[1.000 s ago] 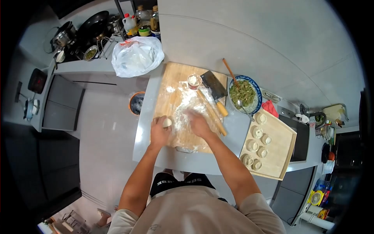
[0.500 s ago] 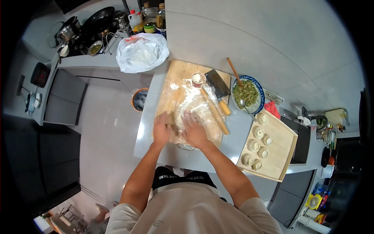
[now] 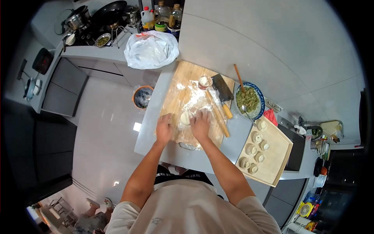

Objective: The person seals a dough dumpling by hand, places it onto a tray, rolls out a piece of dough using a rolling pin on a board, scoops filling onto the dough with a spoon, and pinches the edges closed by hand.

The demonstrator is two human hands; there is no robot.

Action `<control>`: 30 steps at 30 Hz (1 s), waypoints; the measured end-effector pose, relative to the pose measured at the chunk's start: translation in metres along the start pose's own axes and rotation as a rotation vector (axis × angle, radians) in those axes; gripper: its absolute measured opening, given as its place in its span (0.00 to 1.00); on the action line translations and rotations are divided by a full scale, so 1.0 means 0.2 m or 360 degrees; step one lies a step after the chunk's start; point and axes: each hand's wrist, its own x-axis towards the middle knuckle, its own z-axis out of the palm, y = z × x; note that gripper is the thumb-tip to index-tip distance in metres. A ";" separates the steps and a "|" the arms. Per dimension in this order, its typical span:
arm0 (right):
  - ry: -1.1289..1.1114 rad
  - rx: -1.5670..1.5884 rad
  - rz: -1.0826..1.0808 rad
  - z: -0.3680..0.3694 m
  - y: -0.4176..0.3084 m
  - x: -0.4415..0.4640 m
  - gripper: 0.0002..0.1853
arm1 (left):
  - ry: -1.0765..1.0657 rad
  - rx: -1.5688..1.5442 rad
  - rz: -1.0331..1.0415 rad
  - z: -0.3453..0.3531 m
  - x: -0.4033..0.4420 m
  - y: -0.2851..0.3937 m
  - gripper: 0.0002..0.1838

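Between my hands a small, pale dough disc point(image 3: 185, 118) lies on the floured wooden board point(image 3: 179, 84). My right hand point(image 3: 200, 124) is at the disc's right edge, fingers spread and pointing away from me. My left hand point(image 3: 164, 129) rests on the board's left part, a little apart from the disc, its fingers slightly curled with nothing visible in them. To the right of my right hand lies a rolling pin point(image 3: 217, 114). Farther back are a small bowl of flour point(image 3: 205, 81) and a cleaver point(image 3: 222, 88) with a wooden handle.
A blue-rimmed bowl of green filling point(image 3: 249, 100) holds a spoon and a wooden utensil. Right of it, a wooden tray point(image 3: 274, 163) carries several round dough pieces. A white plastic bag point(image 3: 151, 50) lies behind left. On the floor is an orange-rimmed bucket point(image 3: 143, 97). Another person's legs show lower left.
The dough disc was in my left hand and now lies on the board. My right hand came down to the board beside it. The view has shifted slightly.
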 end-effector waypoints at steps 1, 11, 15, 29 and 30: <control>0.0017 -0.0292 0.0023 0.04 -0.03 0.00 0.33 | -0.0014 0.0040 -0.0006 0.00 0.01 0.00 0.28; 0.0285 0.0306 -0.0308 -0.03 -0.01 -0.03 0.30 | -0.0100 0.0010 -0.0096 -0.03 0.02 0.07 0.26; -0.0291 -0.0266 -0.0919 -0.13 -0.03 -0.09 0.35 | -0.0102 0.0005 -0.0103 -0.04 0.03 0.08 0.27; 0.0191 -0.0267 0.0072 0.02 -0.06 -0.08 0.34 | -0.0054 -0.0093 0.0007 0.01 0.03 -0.01 0.23; 0.0350 -0.0354 -0.0100 0.04 -0.09 -0.08 0.31 | -0.0046 -0.0060 0.0031 0.02 0.03 0.00 0.23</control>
